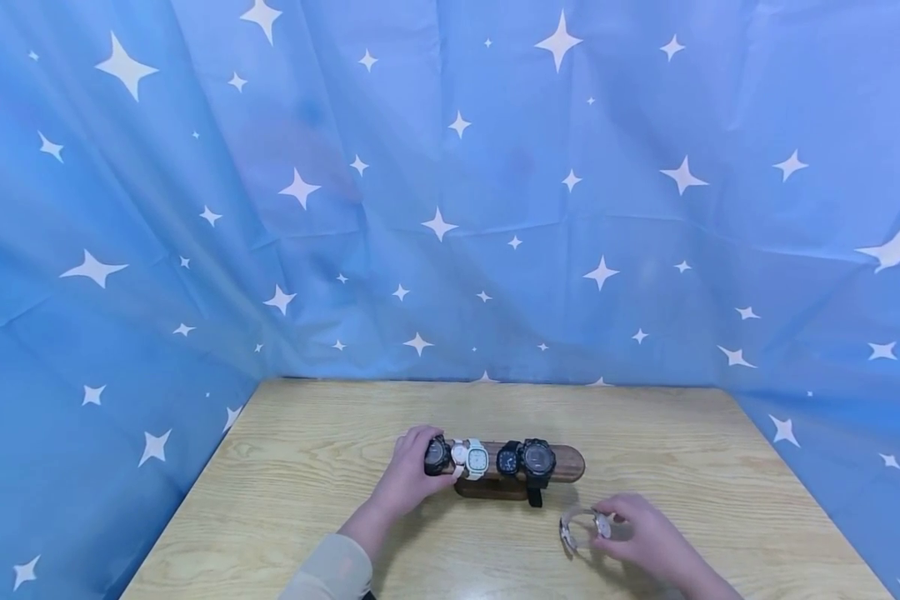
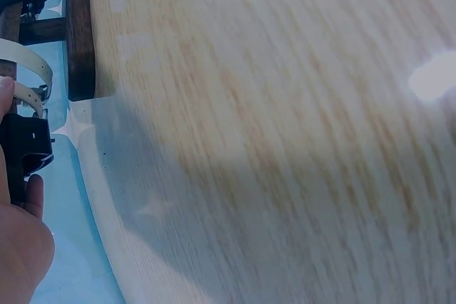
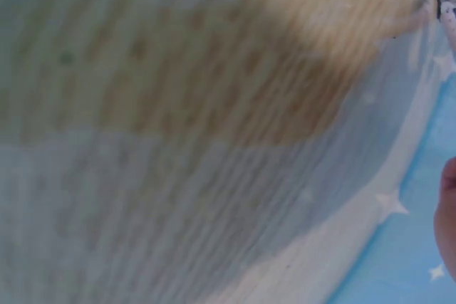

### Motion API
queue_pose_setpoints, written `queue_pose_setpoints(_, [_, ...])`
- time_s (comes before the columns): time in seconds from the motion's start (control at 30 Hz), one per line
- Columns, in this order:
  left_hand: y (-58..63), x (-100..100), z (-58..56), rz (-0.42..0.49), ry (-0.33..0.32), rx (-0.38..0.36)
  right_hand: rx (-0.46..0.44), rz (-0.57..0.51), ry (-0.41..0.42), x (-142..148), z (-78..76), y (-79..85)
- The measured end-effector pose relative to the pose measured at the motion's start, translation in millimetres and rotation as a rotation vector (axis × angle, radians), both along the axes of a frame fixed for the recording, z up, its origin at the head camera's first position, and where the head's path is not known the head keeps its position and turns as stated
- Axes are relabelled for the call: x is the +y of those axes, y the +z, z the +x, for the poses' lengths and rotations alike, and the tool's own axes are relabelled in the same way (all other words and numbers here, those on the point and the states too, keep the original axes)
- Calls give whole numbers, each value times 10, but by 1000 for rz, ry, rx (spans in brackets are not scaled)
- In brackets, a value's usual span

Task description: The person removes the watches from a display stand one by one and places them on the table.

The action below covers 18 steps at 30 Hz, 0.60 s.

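At the left end of a dark wooden watch stand [image 1: 568,463], my left hand [image 1: 412,473] grips the bar, thumb in front and fingers over the top, beside a black digital watch [image 1: 437,455]. To the right along the bar sit a small white-strapped watch [image 1: 459,454], a pale mint square watch [image 1: 477,459], a black square watch [image 1: 507,458] and a large black round watch [image 1: 538,460]. My right hand [image 1: 642,533] pinches a silver watch [image 1: 602,525] by its case, its light curved band extending left above the table.
The stand's base [image 1: 487,489] rests on a light wood-grain table [image 1: 330,425]. A blue star-patterned curtain [image 1: 450,167] encloses the back and sides. A bare stretch of the bar shows between the mint and black square watches.
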<state>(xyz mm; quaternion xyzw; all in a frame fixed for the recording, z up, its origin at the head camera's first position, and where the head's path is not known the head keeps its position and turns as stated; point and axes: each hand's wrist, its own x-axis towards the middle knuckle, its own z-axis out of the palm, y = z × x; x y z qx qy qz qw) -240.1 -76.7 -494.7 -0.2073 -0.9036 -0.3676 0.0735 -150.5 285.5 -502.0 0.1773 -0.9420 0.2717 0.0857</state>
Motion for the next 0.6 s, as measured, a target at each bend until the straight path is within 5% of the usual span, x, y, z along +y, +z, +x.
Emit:
queue_pose_setpoints(0.3, [-13, 2, 4, -5, 10, -22, -278, -3, 9, 57, 16, -35])
queue_pose_setpoints(0.6, [-36, 1, -17, 4, 2, 10, -368, -10, 27, 110, 14, -76])
